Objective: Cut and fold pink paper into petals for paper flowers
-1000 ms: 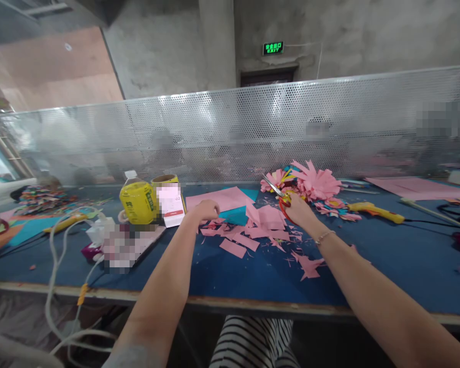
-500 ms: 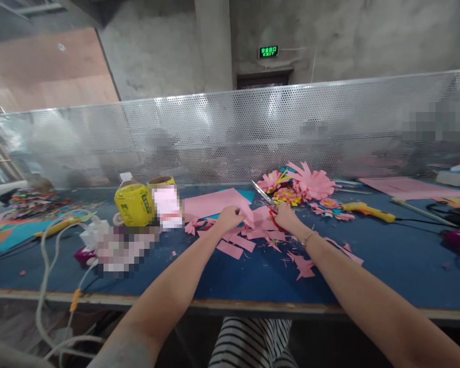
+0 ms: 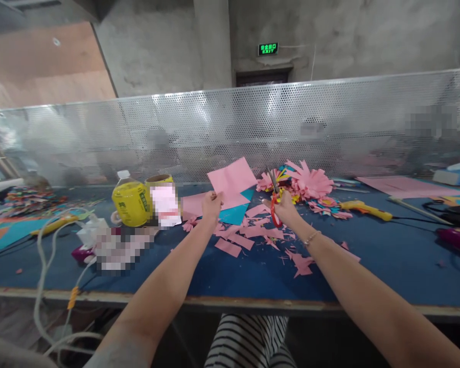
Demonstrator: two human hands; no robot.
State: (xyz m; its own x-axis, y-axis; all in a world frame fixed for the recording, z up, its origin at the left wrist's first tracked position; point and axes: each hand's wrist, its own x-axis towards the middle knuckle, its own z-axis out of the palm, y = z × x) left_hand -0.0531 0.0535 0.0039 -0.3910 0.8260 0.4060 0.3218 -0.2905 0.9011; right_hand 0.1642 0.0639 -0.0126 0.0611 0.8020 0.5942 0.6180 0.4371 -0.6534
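Currently the left hand (image 3: 212,204) pinches a pink sheet (image 3: 233,175) by its lower edge, fingers closed on the paper, and holds it raised over the middle of the bench (image 3: 230,283), towards the far edge. The right hand (image 3: 287,207) is wrapped around the red handles of the scissors (image 3: 277,212), to the right of the sheet and apart from it. Their blades point up towards the far edge; how wide they stand, I cannot tell.

Below the raised sheet, a teal sheet (image 3: 234,213) lies flat, with another pink sheet (image 3: 191,205) to its left. Pink scraps (image 3: 228,247) spread from there towards the front edge, among them 2 plain rectangles side by side. Just beyond the right hand, a pink paper flower (image 3: 312,179) sits near the far edge, and a yellow glue gun (image 3: 368,209) lies to the right of it, its cord running towards the bench's right end.

Left of the hands stand a yellow-labelled bottle (image 3: 132,204) and, beside it, a phone (image 3: 165,204) propped upright. White cables (image 3: 42,276) hang over the front edge near its left corner.
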